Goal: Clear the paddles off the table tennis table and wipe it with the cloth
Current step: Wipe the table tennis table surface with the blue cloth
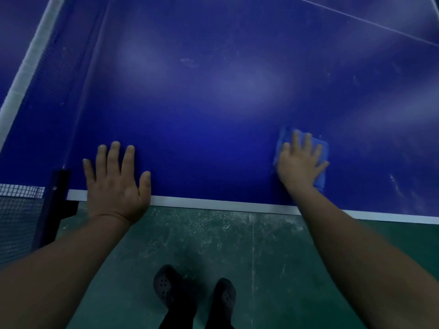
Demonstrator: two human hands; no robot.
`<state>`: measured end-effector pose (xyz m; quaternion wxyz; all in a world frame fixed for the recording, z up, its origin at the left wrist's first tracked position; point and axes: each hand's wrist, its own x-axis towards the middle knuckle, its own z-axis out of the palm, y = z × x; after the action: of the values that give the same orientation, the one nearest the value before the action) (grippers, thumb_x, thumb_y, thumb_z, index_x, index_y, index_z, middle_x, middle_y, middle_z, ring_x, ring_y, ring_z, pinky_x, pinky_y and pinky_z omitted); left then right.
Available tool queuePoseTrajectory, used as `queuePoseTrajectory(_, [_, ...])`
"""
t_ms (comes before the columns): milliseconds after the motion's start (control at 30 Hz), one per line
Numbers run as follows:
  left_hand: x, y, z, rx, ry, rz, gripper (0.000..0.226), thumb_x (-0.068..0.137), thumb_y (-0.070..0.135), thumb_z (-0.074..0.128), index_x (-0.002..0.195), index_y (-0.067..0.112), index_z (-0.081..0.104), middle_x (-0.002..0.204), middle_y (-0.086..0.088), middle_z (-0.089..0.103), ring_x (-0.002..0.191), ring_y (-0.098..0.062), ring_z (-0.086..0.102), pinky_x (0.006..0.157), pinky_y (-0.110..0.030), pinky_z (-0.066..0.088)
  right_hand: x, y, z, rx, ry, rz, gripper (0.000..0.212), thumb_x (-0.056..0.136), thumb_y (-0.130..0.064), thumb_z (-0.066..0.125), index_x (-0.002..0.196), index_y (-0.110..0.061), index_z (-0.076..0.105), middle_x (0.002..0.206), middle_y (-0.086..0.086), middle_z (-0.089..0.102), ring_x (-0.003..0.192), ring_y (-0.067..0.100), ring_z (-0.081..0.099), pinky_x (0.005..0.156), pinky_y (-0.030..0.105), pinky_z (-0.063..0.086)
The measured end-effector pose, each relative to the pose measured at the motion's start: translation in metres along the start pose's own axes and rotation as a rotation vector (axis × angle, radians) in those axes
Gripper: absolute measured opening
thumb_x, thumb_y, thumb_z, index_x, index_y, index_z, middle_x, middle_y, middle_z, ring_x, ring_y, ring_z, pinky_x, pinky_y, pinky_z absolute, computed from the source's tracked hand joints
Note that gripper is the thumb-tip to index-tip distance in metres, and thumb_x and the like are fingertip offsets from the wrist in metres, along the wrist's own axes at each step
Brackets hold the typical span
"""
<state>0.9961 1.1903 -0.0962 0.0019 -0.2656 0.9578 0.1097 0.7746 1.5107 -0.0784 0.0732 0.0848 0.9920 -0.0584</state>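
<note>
Pressing cloth (320,160) under flat right hand (300,163), table (202,103)

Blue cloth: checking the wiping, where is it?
In the head view, the blue cloth lies flat under the right hand, near the blue table's white edge.

Cloth (322,150) under right hand (300,162) on table (213,103); net (31,67) apparently left.
</note>
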Motion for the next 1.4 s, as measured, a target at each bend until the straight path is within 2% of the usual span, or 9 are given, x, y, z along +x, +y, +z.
queuePoseTrajectory(100, [0.0,0.0,-0.001,-0.014,0.009,-0.001,0.074,0.096,0.057,0.016,0.155,0.014,0.029,0.163,-0.017,0.022,0.152,-0.036,0.01,0.122,-0.058,0.001,0.0,-0.037,0.005,0.077,0.018,0.151,0.057,0.104,-0.051,0.019,0.159,-0.039,0.01,0.169,-0.003,0.001,0.154,0.036,-0.005,0.116,0.069,-0.003])
queuePoseTrajectory(300, [0.0,0.0,-0.001,-0.007,-0.002,0.001,0.075,0.096,0.057,0.016,0.155,0.014,0.03,0.163,-0.016,0.023,0.152,-0.035,0.01,0.122,-0.059,0.003,-0.047,-0.102,0.033,-0.143,-0.059,-0.863,0.059,0.098,-0.053,0.022,0.154,-0.04,0.032,0.165,-0.005,0.025,0.153,0.033,0.015,0.116,0.067,0.006])
queuePoseTrajectory(533, [0.001,0.001,-0.002,0.011,-0.021,0.001,0.075,0.096,0.057,0.018,0.156,0.013,0.03,0.162,-0.018,0.024,0.152,-0.037,0.011,0.121,-0.06,0.004,0.065,-0.01,-0.013,0.062,0.02,0.294,0.057,0.103,-0.052,0.013,0.159,-0.041,0.007,0.169,-0.006,-0.002,0.154,0.035,-0.005,0.115,0.07,-0.003])
queuePoseTrajectory(800, [0.001,0.0,-0.003,-0.01,-0.013,0.002,0.075,0.096,0.057,0.018,0.155,0.012,0.032,0.161,-0.019,0.026,0.152,-0.038,0.014,0.121,-0.062,0.006,-0.047,-0.076,0.031,-0.215,-0.07,-1.26,0.054,0.1,-0.048,0.035,0.152,-0.037,0.037,0.162,0.0,0.032,0.151,0.037,0.022,0.116,0.067,0.008])
queuePoseTrajectory(867, [0.002,0.001,-0.003,-0.008,-0.019,0.009,0.075,0.096,0.057,0.019,0.155,0.012,0.033,0.161,-0.019,0.026,0.151,-0.038,0.014,0.121,-0.062,0.005,0.0,-0.059,0.016,-0.254,-0.038,-1.132,0.055,0.1,-0.044,0.034,0.153,-0.035,0.035,0.163,0.002,0.03,0.151,0.037,0.021,0.115,0.071,0.012])
queuePoseTrajectory(1000, [0.001,0.002,-0.004,-0.001,-0.027,0.004,0.076,0.095,0.057,0.019,0.155,0.013,0.032,0.162,-0.018,0.025,0.152,-0.038,0.013,0.121,-0.061,0.003,0.06,-0.07,-0.006,-0.012,-0.015,-0.202,0.056,0.104,-0.046,0.024,0.158,-0.042,0.012,0.169,-0.009,0.004,0.155,0.028,-0.003,0.118,0.067,0.0])
queuePoseTrajectory(1067, [0.001,0.002,-0.005,0.002,-0.023,0.005,0.075,0.095,0.057,0.02,0.154,0.013,0.033,0.162,-0.018,0.026,0.152,-0.038,0.013,0.121,-0.061,0.004,0.022,-0.098,0.008,-0.03,0.013,-0.277,0.056,0.103,-0.046,0.026,0.158,-0.041,0.016,0.169,-0.006,0.008,0.155,0.032,0.001,0.117,0.069,0.003])
queuePoseTrajectory(1233, [0.002,0.001,-0.003,-0.006,-0.027,-0.001,0.074,0.095,0.056,0.022,0.154,0.013,0.033,0.162,-0.017,0.025,0.152,-0.037,0.013,0.12,-0.062,0.006,-0.104,-0.074,0.04,-0.188,-0.095,-1.29,0.052,0.103,-0.052,0.027,0.154,-0.038,0.033,0.164,-0.001,0.029,0.152,0.037,0.019,0.118,0.068,0.006])
queuePoseTrajectory(1400, [0.002,0.0,-0.003,0.01,-0.028,0.005,0.073,0.095,0.055,0.023,0.154,0.013,0.033,0.161,-0.018,0.027,0.151,-0.038,0.015,0.12,-0.062,0.006,0.019,-0.071,0.006,-0.156,-0.026,-0.565,0.055,0.103,-0.046,0.026,0.157,-0.04,0.022,0.168,-0.004,0.014,0.155,0.031,0.007,0.118,0.067,0.007])
